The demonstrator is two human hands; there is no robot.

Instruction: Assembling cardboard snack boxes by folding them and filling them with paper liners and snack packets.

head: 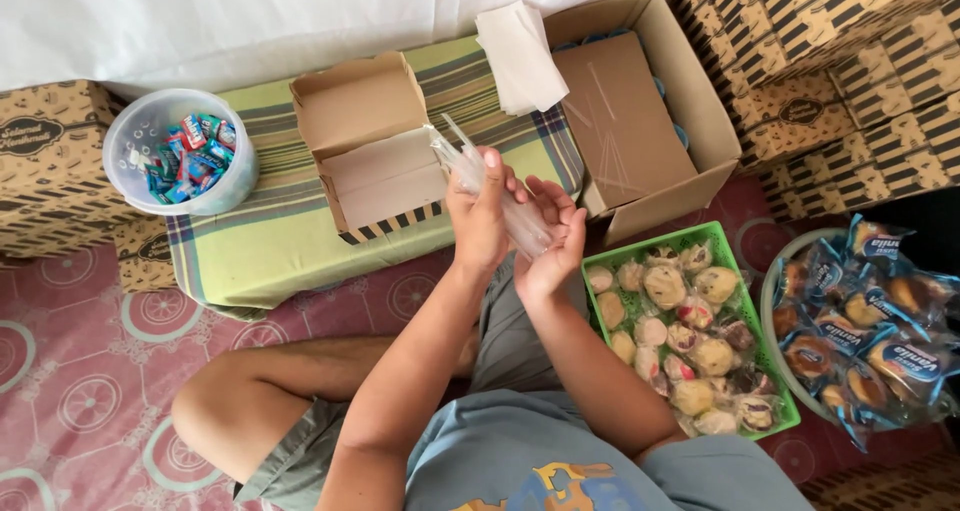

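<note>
Near the centre of the frame, your left hand (480, 216) and right hand (553, 233) are raised together over your lap, both closed around a bundle of clear plastic straws (490, 186); the left grips it from the side with fingers curled, while the right cups its lower end, fingers bent against the wrappers. The bundle slants from upper left down to the right, above the edge of the striped cloth (270, 231).

Just left of your hands sits the small open snack box (375, 146), and what shows of its inside looks bare (no straw, cake or sweet visible in it yet). So the packing of this box seems barely begun. The supplies look plentiful: the green basket (770, 366) at lower right is full of wrapped buns, the bowl of packaged cakes (865, 321) sits at the right edge, and the clear tub of sweets (180, 151) stands at upper left. Folded printed boxes (830, 41) are stacked at upper right.
</note>
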